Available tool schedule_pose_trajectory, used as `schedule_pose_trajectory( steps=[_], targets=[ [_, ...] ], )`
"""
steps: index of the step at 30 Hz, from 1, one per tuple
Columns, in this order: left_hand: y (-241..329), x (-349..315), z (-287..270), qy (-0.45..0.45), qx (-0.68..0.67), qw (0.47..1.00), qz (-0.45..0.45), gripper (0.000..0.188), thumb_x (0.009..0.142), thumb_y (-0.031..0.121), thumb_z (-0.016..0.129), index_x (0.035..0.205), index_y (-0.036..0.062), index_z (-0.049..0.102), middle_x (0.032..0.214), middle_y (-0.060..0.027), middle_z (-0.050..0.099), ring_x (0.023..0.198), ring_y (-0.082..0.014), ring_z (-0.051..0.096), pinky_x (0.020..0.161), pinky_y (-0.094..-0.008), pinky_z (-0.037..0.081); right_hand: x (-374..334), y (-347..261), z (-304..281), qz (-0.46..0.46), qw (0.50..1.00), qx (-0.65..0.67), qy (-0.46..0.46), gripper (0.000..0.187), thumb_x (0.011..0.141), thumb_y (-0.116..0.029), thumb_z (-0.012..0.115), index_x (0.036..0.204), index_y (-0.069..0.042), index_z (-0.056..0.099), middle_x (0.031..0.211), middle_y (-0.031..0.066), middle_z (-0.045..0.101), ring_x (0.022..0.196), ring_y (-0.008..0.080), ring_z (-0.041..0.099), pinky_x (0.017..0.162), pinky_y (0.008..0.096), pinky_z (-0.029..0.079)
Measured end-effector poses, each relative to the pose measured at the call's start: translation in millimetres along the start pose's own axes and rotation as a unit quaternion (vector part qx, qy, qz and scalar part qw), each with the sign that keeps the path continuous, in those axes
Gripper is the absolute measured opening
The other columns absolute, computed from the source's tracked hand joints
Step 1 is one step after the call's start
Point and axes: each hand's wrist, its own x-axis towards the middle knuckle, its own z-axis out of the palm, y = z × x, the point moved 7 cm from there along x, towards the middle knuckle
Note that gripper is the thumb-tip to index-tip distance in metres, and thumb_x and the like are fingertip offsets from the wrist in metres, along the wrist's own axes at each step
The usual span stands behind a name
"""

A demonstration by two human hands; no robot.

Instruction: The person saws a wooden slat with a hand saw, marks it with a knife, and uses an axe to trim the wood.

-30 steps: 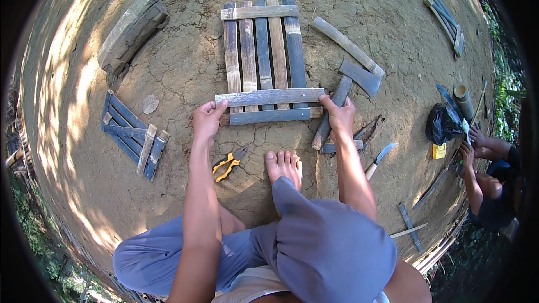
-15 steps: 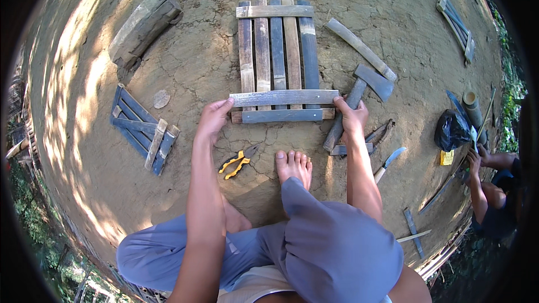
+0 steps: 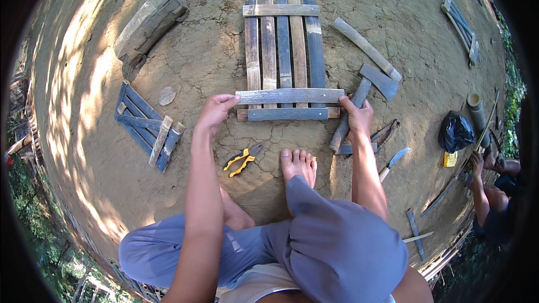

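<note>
Slat panel (image 3: 283, 50) lies flat on cracked earth ahead of the bare foot (image 3: 298, 166). Top cross slat (image 3: 289, 96) is pinched at its ends: left hand (image 3: 215, 113) closed on the left end, right hand (image 3: 358, 116) closed on the right end. A second cross slat (image 3: 287, 114) lies just below, touching. Risk, as judged: uneven push from one hand would skew the slat off square. The hatchet (image 3: 359, 106), just beside the right hand, could be knocked.
</note>
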Motion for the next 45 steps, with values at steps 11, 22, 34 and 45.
schedule_pose_trajectory(
  steps=[11, 22, 34, 45],
  targets=[
    [0, 0, -1, 0.012, -0.014, 1.000, 0.014, 0.025, 0.096, 0.027, 0.074, 0.107, 0.0046, 0.078, 0.074, 0.0055, 0.066, 0.058, -0.0045, 0.041, 0.055, -0.0259, 0.034, -1, 1, 1, -0.010, 1.000, 0.011, -0.001, 0.026, 0.081, -0.012, 0.084, 0.098, -0.003, 0.067, 0.086, 0.0035, 0.070, 0.073, 0.0121, 0.062, 0.070, 0.0287, 0.048],
    [11, -9, 3, 0.050, 0.018, 0.998, 0.025, 0.024, 0.095, 0.023, 0.074, 0.105, 0.0021, 0.078, 0.086, -0.0011, 0.073, 0.072, -0.0071, 0.056, 0.069, -0.0272, 0.045, 4, 7, 0, -0.015, 1.000, 0.001, 0.003, 0.026, 0.082, -0.012, 0.084, 0.098, -0.003, 0.066, 0.085, 0.0035, 0.070, 0.073, 0.0116, 0.062, 0.070, 0.0285, 0.049],
    [11, -1, -4, 0.104, 0.059, 0.987, 0.112, 0.023, 0.090, 0.021, 0.076, 0.099, 0.0000, 0.077, 0.081, -0.0008, 0.072, 0.067, -0.0062, 0.057, 0.061, -0.0261, 0.044, 1, 5, 1, -0.009, 1.000, 0.006, 0.007, 0.026, 0.080, -0.010, 0.085, 0.097, -0.002, 0.068, 0.090, 0.0030, 0.071, 0.080, 0.0121, 0.064, 0.075, 0.0292, 0.051],
    [14, -8, 3, 0.091, 0.027, 0.993, 0.070, 0.017, 0.093, 0.019, 0.075, 0.097, 0.0026, 0.077, 0.083, 0.0022, 0.070, 0.071, -0.0047, 0.054, 0.065, -0.0244, 0.041, -2, 3, 1, -0.005, 1.000, 0.005, 0.012, 0.024, 0.081, -0.009, 0.084, 0.098, -0.001, 0.068, 0.091, 0.0038, 0.072, 0.080, 0.0119, 0.065, 0.075, 0.0286, 0.051]
  ],
)
